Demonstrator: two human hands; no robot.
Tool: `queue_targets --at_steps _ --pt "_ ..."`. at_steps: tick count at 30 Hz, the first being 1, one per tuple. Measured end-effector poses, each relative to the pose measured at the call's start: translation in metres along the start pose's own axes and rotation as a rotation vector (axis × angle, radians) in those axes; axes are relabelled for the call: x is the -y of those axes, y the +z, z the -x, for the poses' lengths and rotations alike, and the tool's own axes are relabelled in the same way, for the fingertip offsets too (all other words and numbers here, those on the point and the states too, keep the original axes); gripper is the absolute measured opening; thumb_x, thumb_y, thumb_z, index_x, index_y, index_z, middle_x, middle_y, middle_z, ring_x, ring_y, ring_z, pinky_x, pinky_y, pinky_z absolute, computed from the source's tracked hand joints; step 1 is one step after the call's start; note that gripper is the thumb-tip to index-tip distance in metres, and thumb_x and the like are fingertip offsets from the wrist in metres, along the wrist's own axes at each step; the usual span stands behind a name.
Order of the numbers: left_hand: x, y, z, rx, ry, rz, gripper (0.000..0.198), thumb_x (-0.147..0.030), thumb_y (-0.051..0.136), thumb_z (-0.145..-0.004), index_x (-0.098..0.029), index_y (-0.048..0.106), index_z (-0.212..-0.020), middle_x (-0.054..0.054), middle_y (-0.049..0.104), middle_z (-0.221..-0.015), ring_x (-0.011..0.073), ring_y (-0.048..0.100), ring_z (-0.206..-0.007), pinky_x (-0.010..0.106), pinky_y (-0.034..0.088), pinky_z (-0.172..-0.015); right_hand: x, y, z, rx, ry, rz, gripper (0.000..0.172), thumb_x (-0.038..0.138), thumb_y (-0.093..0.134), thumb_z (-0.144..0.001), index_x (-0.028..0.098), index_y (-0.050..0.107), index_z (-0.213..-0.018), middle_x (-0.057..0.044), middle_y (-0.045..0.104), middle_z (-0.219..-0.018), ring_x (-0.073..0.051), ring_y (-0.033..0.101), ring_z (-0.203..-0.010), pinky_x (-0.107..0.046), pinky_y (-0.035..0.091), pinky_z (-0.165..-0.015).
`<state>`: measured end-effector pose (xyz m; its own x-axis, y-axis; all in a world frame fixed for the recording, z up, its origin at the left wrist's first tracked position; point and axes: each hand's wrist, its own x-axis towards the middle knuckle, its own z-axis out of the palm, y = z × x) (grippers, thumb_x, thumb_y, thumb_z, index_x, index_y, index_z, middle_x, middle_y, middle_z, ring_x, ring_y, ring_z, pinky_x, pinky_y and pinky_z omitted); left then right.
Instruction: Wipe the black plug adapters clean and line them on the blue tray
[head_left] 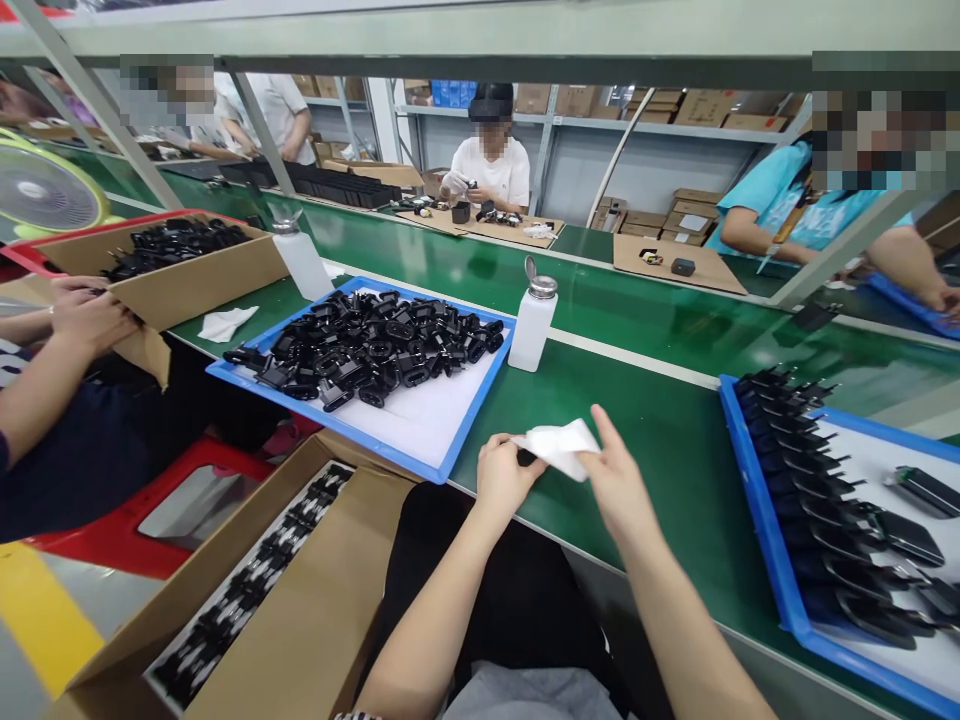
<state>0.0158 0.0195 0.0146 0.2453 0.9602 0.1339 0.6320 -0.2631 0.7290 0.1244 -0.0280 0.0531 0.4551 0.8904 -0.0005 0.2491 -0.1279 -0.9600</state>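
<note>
My left hand is closed around a small black part, mostly hidden by the fingers. A folded white wipe lies against that part, pinched by my right hand, whose index finger points up and away. Both hands are close together above the green bench at its near edge. Left of them, a blue-rimmed tray bears a heap of black plug parts. Just beyond the hands stands a white pump bottle with its metal lid raised.
A second blue tray at right holds rows of black adapters. An open carton with packed parts is by my left side. Another white bottle and a crumpled wipe are farther left, near a co-worker's hands.
</note>
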Motion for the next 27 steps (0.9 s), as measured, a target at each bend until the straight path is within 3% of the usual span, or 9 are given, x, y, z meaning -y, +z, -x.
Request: queue_targets --at_steps 3,6,8,10,13,15,21,27 --pt "-0.005 -0.007 0.006 0.071 0.038 0.003 0.035 -0.029 0.057 -0.063 -0.015 0.057 -0.096 0.007 0.059 -0.093 0.0192 0.05 -0.092 0.032 0.04 -0.082 0.01 -0.032 -0.021 -0.045 0.124 -0.083 0.065 0.027 0.049 -0.059 0.013 0.034 -0.121 -0.003 0.06 -0.081 -0.016 0.054 -0.061 -0.025 0.044 -0.052" --pt "-0.006 -0.029 0.011 0.06 0.107 -0.009 0.038 -0.025 0.055 -0.066 -0.017 0.052 -0.102 0.004 0.056 -0.104 0.0165 0.048 -0.097 0.027 0.039 -0.084 0.008 -0.055 -0.041 -0.064 0.201 0.027 0.065 0.029 0.049 -0.06 0.013 0.034 -0.12 -0.008 0.057 -0.097 -0.021 0.055 -0.079 -0.03 0.045 -0.065" --pt "0.001 -0.054 0.008 -0.065 0.08 -0.079 0.03 -0.023 0.051 -0.07 -0.02 0.053 -0.099 0.001 0.056 -0.103 0.0138 0.048 -0.096 0.024 0.038 -0.084 0.001 -0.063 -0.052 -0.068 0.243 0.251 0.07 0.032 0.048 -0.062 0.009 0.026 -0.124 -0.014 0.052 -0.107 -0.028 0.05 -0.093 -0.038 0.041 -0.076" --pt "0.017 -0.084 -0.001 -0.245 -0.055 -0.209 0.022 -0.022 0.046 -0.073 -0.02 0.054 -0.094 0.001 0.057 -0.1 0.0142 0.048 -0.094 0.025 0.037 -0.084 -0.007 -0.066 -0.057 -0.079 0.241 0.506 0.076 0.035 0.048 -0.063 0.006 0.019 -0.126 -0.019 0.043 -0.116 -0.032 0.042 -0.103 -0.043 0.035 -0.084" --pt "0.047 -0.122 -0.021 -0.384 -0.228 -0.308 0.028 -0.023 0.044 -0.074 -0.012 0.051 -0.099 0.013 0.052 -0.103 0.0268 0.044 -0.099 0.039 0.035 -0.082 -0.015 -0.065 -0.052 -0.048 0.188 0.681 0.073 0.039 0.045 -0.064 0.006 0.022 -0.125 -0.018 0.035 -0.123 -0.033 0.036 -0.109 -0.044 0.032 -0.088" --pt "0.065 -0.136 -0.033 -0.384 -0.268 -0.332 0.035 -0.023 0.052 -0.068 -0.009 0.05 -0.099 0.017 0.051 -0.101 0.0328 0.043 -0.098 0.043 0.035 -0.078 -0.015 -0.062 -0.045 -0.01 0.169 0.688 0.068 0.041 0.041 -0.066 0.007 0.025 -0.123 -0.016 0.038 -0.122 -0.032 0.037 -0.109 -0.043 0.033 -0.087" --pt "0.09 -0.137 -0.047 -0.355 -0.275 -0.308 0.035 -0.014 0.058 -0.06 -0.012 0.05 -0.095 0.014 0.055 -0.093 0.0302 0.05 -0.089 0.039 0.038 -0.072 -0.008 -0.059 -0.03 0.003 0.143 0.657 0.063 0.043 0.038 -0.065 0.009 0.033 -0.118 -0.015 0.045 -0.116 -0.03 0.04 -0.106 -0.042 0.036 -0.084" --pt "0.086 -0.135 -0.034 -0.507 -0.256 -0.123 0.034 -0.023 0.056 -0.065 -0.015 0.048 -0.097 0.008 0.055 -0.096 0.0207 0.052 -0.088 0.032 0.041 -0.075 0.002 -0.055 -0.014 -0.125 -0.031 0.557 0.044 0.043 0.04 -0.065 0.019 0.048 -0.101 -0.01 0.055 -0.101 -0.028 0.05 -0.091 -0.043 0.04 -0.077"
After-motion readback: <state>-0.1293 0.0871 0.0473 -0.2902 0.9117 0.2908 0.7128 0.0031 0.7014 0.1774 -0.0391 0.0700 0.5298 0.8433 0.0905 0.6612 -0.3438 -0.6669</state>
